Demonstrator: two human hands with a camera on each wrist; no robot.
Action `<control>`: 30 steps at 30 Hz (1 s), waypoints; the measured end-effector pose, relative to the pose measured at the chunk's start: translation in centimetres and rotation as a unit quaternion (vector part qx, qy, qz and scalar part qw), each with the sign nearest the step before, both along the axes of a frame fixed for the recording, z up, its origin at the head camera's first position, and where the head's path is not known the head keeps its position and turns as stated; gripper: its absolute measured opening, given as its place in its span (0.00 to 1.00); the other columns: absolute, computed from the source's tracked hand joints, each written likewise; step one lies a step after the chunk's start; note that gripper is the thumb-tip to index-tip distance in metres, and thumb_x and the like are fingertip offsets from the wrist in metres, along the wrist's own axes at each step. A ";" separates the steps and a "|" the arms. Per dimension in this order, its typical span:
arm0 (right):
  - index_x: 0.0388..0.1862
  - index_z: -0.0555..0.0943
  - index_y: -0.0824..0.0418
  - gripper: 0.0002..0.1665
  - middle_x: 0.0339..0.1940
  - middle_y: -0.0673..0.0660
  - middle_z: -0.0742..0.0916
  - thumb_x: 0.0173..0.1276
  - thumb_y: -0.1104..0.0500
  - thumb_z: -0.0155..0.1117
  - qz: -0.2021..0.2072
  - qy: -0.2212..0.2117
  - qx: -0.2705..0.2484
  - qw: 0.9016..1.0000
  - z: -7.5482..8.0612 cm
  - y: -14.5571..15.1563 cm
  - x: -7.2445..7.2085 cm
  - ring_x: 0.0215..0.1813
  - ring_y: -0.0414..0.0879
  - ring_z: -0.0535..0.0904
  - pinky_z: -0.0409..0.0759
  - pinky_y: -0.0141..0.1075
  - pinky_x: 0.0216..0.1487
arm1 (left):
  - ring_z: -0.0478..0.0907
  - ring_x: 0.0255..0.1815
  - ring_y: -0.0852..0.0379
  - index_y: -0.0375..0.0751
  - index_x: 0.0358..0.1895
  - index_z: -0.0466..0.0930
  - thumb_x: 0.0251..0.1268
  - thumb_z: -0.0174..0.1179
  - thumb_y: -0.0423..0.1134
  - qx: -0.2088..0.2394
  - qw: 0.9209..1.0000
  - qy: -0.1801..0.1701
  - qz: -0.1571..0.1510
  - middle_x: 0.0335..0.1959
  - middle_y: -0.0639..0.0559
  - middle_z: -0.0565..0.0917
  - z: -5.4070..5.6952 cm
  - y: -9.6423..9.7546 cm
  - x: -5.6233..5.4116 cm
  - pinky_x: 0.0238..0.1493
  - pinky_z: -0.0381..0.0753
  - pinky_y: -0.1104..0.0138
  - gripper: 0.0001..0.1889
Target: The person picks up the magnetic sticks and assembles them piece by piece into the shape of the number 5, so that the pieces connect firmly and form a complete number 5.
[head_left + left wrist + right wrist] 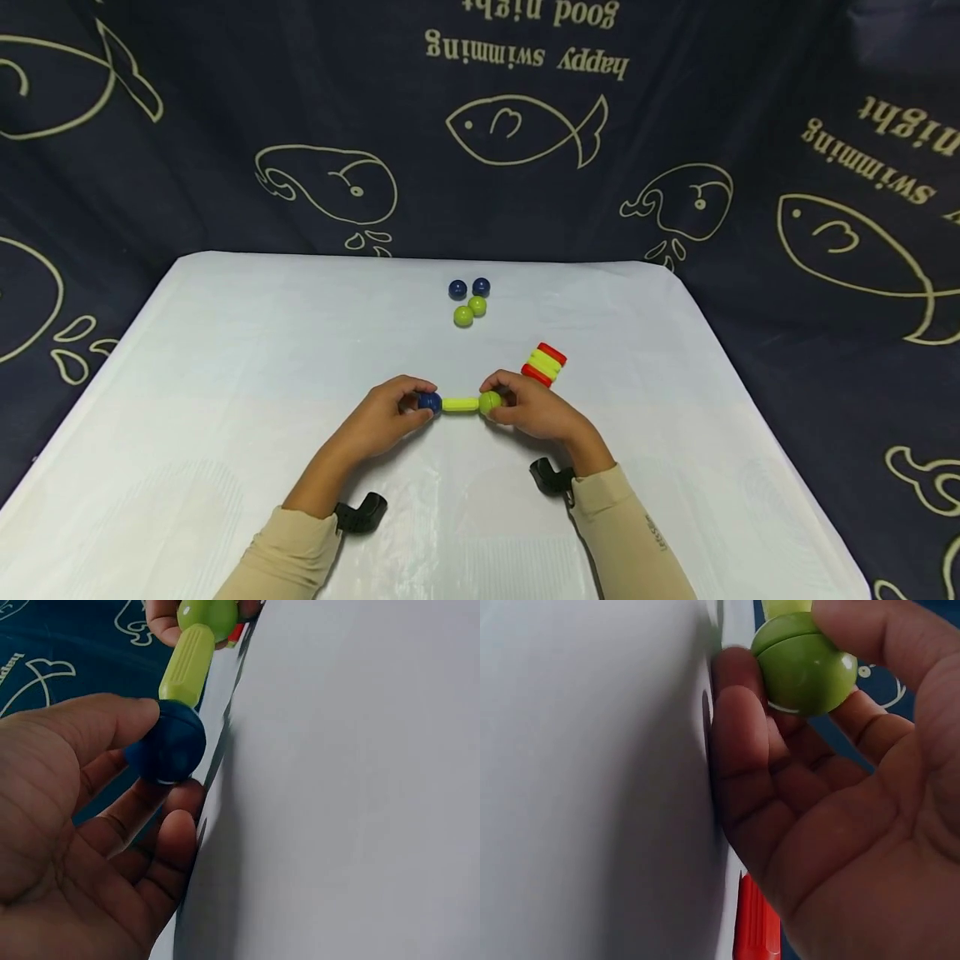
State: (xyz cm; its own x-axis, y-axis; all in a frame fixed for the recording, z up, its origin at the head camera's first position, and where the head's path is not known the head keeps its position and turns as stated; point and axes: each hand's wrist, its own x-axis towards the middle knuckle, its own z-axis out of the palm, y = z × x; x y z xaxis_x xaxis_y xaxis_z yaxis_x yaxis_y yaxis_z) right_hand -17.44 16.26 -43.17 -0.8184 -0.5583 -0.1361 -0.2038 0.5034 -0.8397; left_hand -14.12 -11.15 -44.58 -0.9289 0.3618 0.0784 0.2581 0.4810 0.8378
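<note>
A yellow-green rod (460, 405) joins a dark blue ball (430, 403) at its left end to a light green ball (490, 403) at its right end. My left hand (390, 414) pinches the blue ball between thumb and fingers. On the other side, my right hand (537, 406) grips the green ball the same way. In the left wrist view the rod (187, 666) meets the blue ball (166, 742) beside the thumb tip. The right wrist view shows the green ball (804, 666) with a seam line, held near the white tabletop.
Beyond the hands lie two loose blue balls (457, 289) and two green balls (463, 316). Red and yellow rods (545, 363) lie side by side just past my right hand. A white cloth (300, 333) covers the table, with a dark printed curtain (420, 208) behind it.
</note>
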 end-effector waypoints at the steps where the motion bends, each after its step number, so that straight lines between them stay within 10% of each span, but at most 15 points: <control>1: 0.53 0.78 0.58 0.16 0.35 0.54 0.79 0.68 0.65 0.64 -0.001 0.003 0.000 1.000 -0.1 0.0 0.0 0.35 0.47 0.72 0.72 0.33 0.34 | 0.78 0.43 0.56 0.38 0.57 0.80 0.65 0.65 0.32 -0.001 1.000 0.000 0.005 0.45 0.52 0.81 0.0 0.0 0.0 0.42 0.78 0.62 0.17; 18: 0.57 0.78 0.62 0.18 0.49 0.58 0.83 0.70 0.63 0.64 -0.071 0.030 -0.009 0.997 0.4 1.1 -0.2 0.36 0.48 0.80 0.80 0.38 0.35 | 0.75 0.39 0.56 0.38 0.56 0.81 0.67 0.65 0.37 0.006 0.997 -0.006 0.078 0.41 0.51 0.81 -1.0 -0.1 -0.6 0.42 0.75 0.60 0.16; 30: 0.55 0.78 0.65 0.16 0.49 0.60 0.84 0.70 0.61 0.65 -0.151 0.123 0.082 0.977 2.3 4.4 -0.2 0.45 0.52 0.80 0.78 0.42 0.43 | 0.75 0.38 0.55 0.36 0.60 0.78 0.64 0.66 0.36 -0.013 0.998 -0.004 0.065 0.44 0.48 0.80 -0.4 0.0 -0.9 0.41 0.75 0.60 0.21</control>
